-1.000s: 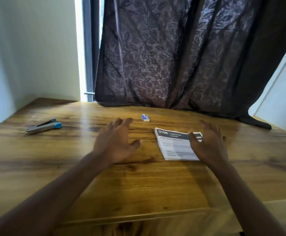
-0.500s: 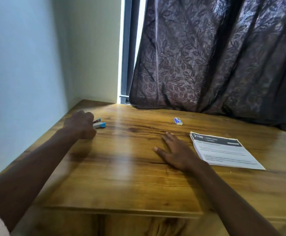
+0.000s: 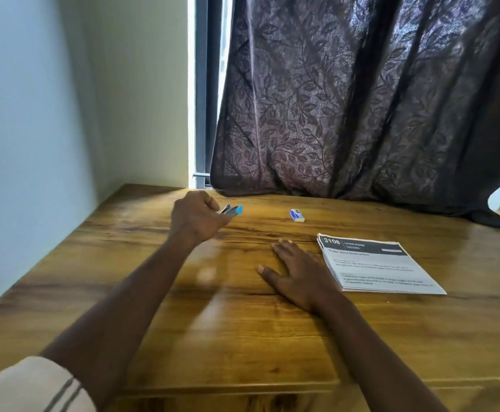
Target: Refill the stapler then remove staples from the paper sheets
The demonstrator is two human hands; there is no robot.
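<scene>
My left hand [image 3: 196, 220] grips the stapler [image 3: 233, 209], a grey metal one with a blue end, and holds it above the wooden table [image 3: 242, 328]; only its blue tip and a bit of metal stick out past my fingers. My right hand [image 3: 297, 273] lies flat on the table, fingers straight, just left of the stack of stapled paper sheets [image 3: 375, 264] with a dark "3108" header. A small white and blue staple box [image 3: 296, 215] sits farther back, between the stapler and the sheets.
A dark leaf-patterned curtain [image 3: 361, 99] hangs along the table's back edge. White walls [image 3: 34, 129] close in the left side and back corner. The table's front edge runs across the bottom of the view.
My left hand has lifted the stapler off the table and carried it right, toward the middle. My right hand stays flat beside the sheets.
</scene>
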